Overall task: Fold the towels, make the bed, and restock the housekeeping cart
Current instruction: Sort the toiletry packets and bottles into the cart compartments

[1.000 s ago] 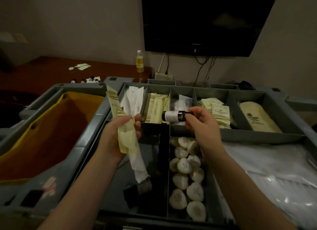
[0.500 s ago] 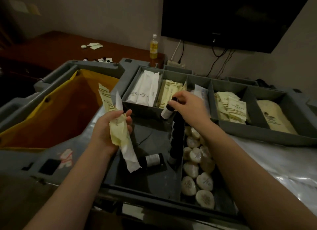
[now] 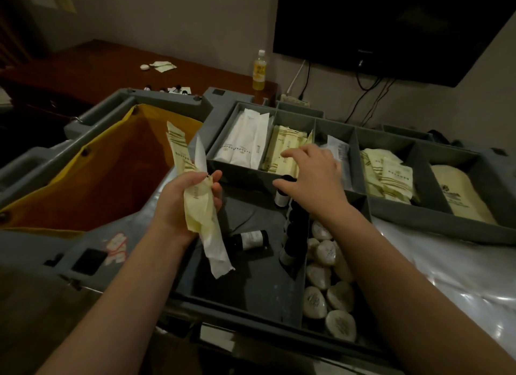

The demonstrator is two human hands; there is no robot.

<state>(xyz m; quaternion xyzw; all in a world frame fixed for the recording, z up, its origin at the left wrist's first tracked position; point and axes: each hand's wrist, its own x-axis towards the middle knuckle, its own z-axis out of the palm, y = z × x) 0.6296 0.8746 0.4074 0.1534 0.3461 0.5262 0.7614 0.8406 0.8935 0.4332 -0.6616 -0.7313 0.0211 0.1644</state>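
My left hand (image 3: 176,207) grips a bunch of long yellow and white sachets (image 3: 196,207) over the left edge of the grey cart tray (image 3: 245,291). My right hand (image 3: 315,179) hovers with spread fingers just above a small dark bottle (image 3: 280,200), which stands upright at the back of the tray's left compartment; the thumb is close to its cap. Another small bottle (image 3: 250,239) lies on its side in that compartment. A row of dark bottles (image 3: 290,246) lines the divider. Wrapped round soaps (image 3: 324,277) fill the compartment to the right.
A grey organiser (image 3: 349,184) behind holds white packets (image 3: 245,145), yellow packets (image 3: 282,151) and more sachets (image 3: 391,176). The yellow bag (image 3: 97,179) gapes on the left. Clear plastic sheets (image 3: 446,263) lie right. Behind are a desk (image 3: 83,64), a drink bottle (image 3: 259,71) and a TV (image 3: 391,25).
My right hand brought the small bottle down from in front of the organiser, stood it in the tray's left compartment and opened above it. My left hand kept the sachets.
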